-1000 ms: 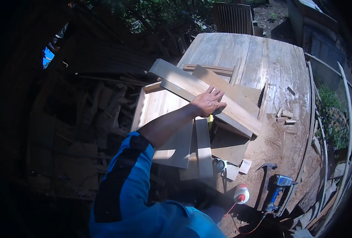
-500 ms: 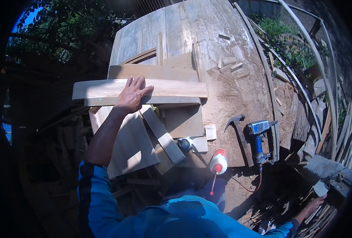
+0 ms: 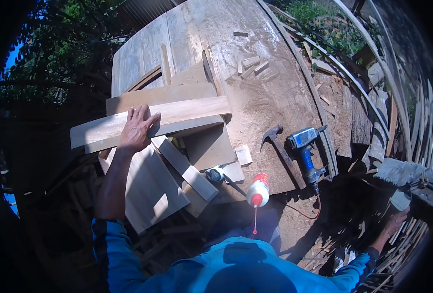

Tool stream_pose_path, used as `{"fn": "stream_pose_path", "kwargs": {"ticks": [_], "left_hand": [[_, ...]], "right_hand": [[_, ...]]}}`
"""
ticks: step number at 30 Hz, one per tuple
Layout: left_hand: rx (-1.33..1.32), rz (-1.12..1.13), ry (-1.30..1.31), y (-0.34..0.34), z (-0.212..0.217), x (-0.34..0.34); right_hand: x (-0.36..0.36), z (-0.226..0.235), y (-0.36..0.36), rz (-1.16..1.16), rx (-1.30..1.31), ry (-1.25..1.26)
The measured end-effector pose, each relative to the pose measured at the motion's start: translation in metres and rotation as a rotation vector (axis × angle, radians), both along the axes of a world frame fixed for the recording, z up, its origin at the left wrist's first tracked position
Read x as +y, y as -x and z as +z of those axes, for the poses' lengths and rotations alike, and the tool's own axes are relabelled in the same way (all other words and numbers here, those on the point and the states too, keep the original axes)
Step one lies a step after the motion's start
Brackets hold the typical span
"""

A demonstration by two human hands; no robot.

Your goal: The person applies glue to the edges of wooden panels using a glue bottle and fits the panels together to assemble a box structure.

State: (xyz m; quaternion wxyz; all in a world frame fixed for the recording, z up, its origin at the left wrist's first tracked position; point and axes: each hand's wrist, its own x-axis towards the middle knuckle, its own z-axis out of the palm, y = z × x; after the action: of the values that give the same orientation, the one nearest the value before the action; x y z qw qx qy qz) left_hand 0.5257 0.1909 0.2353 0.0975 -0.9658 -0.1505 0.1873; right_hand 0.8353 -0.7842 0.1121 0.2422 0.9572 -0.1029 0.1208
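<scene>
I see pale tan long wooden plank, white glue bottle with red cap, blue-grey power tool, bright blue sleeve.

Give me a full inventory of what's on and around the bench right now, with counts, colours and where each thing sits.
long plank: 1, pale wood, across the stack at the bench's left, under the left hand
loose boards: several, pale wood, stacked below and beside the plank
workbench: 1, grey weathered wood, dusted with sawdust
hammer: 1, dark head, wooden handle, right of the stack
power tool: 1, blue and grey, beside the hammer, red cord trailing off
glue bottle: 1, white with red nozzle, near bench edge
small offcuts: a few, pale, far end of bench
left hand: flat on the plank
right hand: low right, off the bench among scrap strips; grip unclear
</scene>
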Motion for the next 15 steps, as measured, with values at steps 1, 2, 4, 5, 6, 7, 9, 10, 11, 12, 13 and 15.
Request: {"fn": "stream_pose_path", "kwargs": {"ticks": [1, 2, 4, 5, 6, 7, 9, 10, 11, 12, 13, 15], "left_hand": [[-0.006, 0.000, -0.002, -0.002, 0.000, 0.000], [-0.005, -0.007, -0.001, -0.004, 0.000, 0.000], [0.022, 0.001, 0.010, -0.007, 0.002, -0.002], [0.023, 0.001, 0.012, -0.007, 0.004, -0.003], [0.030, 0.006, 0.008, -0.007, 0.005, -0.004], [0.036, 0.011, 0.004, -0.008, 0.006, -0.005], [0.027, 0.001, -0.009, -0.007, 0.004, -0.003], [0.018, -0.010, -0.024, -0.007, 0.003, -0.001], [0.015, -0.010, -0.022, -0.007, 0.002, 0.001], [-0.001, -0.021, -0.023, -0.006, 0.000, 0.003], [-0.018, -0.029, -0.023, -0.005, -0.002, 0.005], [-0.066, -0.073, -0.067, -0.001, -0.003, 0.002]], "right_hand": [[0.001, 0.000, 0.002, -0.036, 0.016, -0.007], [0.002, 0.001, 0.005, -0.043, 0.017, -0.007], [0.004, 0.004, 0.008, -0.001, 0.008, -0.005], [0.000, 0.003, 0.007, -0.001, 0.009, -0.003], [-0.006, 0.002, 0.006, 0.035, -0.003, -0.009], [-0.008, 0.002, 0.005, 0.071, -0.016, -0.016], [-0.010, 0.001, 0.002, 0.079, -0.024, -0.011], [-0.010, 0.001, 0.002, 0.087, -0.032, -0.008], [-0.015, 0.000, 0.002, 0.087, -0.035, -0.006], [-0.022, 0.000, 0.002, 0.075, -0.004, -0.010], [-0.026, 0.001, 0.000, 0.066, 0.026, -0.014], [0.013, 0.014, 0.001, -0.013, 0.072, -0.064]]}}
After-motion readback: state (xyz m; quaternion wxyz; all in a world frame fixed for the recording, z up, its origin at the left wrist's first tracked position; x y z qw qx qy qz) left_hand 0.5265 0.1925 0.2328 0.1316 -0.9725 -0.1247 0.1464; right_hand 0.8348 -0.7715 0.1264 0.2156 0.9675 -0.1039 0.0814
